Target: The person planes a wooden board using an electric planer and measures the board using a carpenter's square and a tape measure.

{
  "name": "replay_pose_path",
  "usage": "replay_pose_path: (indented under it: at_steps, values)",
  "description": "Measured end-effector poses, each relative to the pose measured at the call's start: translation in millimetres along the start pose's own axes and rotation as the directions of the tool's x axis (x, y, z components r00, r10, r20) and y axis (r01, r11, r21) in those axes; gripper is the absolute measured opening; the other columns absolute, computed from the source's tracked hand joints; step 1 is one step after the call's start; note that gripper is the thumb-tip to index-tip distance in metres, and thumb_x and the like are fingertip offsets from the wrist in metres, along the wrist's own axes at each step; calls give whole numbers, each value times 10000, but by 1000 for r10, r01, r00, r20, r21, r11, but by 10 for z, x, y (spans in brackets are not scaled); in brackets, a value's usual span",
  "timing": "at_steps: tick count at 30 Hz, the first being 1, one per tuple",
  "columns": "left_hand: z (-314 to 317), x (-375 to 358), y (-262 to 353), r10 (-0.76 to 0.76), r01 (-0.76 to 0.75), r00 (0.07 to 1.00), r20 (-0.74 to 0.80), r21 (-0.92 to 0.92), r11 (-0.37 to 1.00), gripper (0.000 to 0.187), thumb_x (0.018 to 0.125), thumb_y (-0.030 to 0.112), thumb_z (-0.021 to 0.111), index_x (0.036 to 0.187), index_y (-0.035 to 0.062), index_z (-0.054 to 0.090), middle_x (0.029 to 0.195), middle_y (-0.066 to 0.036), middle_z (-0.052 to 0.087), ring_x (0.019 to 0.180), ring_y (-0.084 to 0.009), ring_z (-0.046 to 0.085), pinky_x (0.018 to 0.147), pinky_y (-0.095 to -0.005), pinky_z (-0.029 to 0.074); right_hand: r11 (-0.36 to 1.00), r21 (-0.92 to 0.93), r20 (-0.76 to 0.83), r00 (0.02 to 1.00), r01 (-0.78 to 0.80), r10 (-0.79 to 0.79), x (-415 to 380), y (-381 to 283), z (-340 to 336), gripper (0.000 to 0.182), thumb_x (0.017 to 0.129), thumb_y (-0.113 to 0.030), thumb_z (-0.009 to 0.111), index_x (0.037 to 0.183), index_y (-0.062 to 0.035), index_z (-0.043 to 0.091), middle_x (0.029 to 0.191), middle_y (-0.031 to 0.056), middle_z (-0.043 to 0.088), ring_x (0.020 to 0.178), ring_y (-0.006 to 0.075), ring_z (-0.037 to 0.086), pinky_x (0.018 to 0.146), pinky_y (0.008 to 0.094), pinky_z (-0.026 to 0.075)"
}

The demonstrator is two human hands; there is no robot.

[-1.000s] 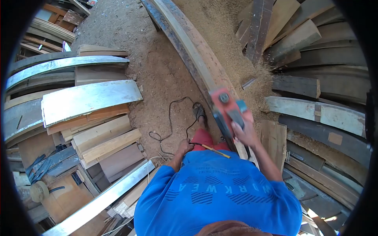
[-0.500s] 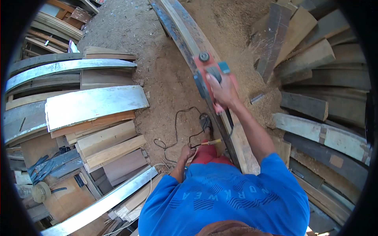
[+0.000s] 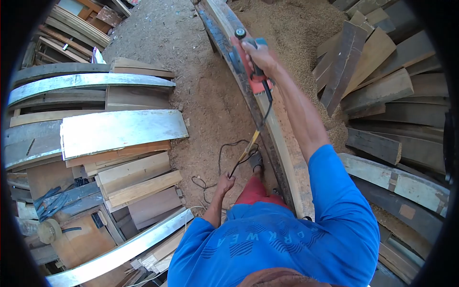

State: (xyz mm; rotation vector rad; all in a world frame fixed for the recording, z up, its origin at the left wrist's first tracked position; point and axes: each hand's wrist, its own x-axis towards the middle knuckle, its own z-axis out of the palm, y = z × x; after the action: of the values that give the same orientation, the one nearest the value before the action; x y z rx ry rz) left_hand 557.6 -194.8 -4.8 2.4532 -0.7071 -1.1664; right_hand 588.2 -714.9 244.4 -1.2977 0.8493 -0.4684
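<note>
My right hand [image 3: 260, 57] is wrapped round the handle of a red electric planer [image 3: 262, 87], which has a black front knob. The planer sits on a long, narrow strip of wood [image 3: 275, 136] that runs along a bench [image 3: 213, 32]. From the planer's rear a black power cord [image 3: 266, 103] with a yellow-wrapped section trails back toward me. My left hand [image 3: 225, 182], low beside my red shorts, is closed on this cord. The planer's underside and the blade are hidden.
Slack cord [image 3: 203, 184] loops over the dirt floor left of my foot [image 3: 256, 162]. Stacked boards [image 3: 138, 174] and a whitish panel [image 3: 125, 133] line the left. Heaped planks [image 3: 343, 67] and sawdust [image 3: 296, 28] lie on the right.
My right hand has pushed the planer farther away along the wood, with the arm now stretched out. The cord has been drawn up after it, while my left hand stays nearly in place.
</note>
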Motion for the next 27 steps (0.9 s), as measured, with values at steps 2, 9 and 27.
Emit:
replay_pose_path:
  at_steps: [2, 9, 27]
  values:
    - [-50, -120, -92, -64, 61, 997, 39, 72, 996, 377, 833, 345, 679, 902, -21, 617, 838, -257, 655, 799, -418, 637, 730, -481, 496, 1000, -8, -6, 1000, -1, 1, -551, -14, -34, 363, 991, -413, 617, 790, -113, 576, 611, -29, 519, 490, 84, 490, 433, 273, 400]
    - [252, -765, -574, -153, 75, 958, 243, 305, 950, 410, 782, 352, 718, 959, -16, 679, 949, -285, 691, 912, -446, 666, 811, -486, 525, 909, -415, 4, 1000, 14, -14, -3179, 911, -552, 563, 973, -425, 585, 1289, 41, 571, 986, 251, 707, 955, 340, 695, 838, 436, 520]
    - [285, 31, -378, -92, 92, 996, 6, 68, 993, 332, 791, 285, 673, 976, 10, 668, 879, -266, 689, 902, -434, 680, 791, -484, 529, 927, -368, -95, 990, 67, -109, -2263, 640, -277, 433, 979, -403, 572, 983, 26, 629, 697, 141, 626, 668, 249, 641, 632, 400, 492]
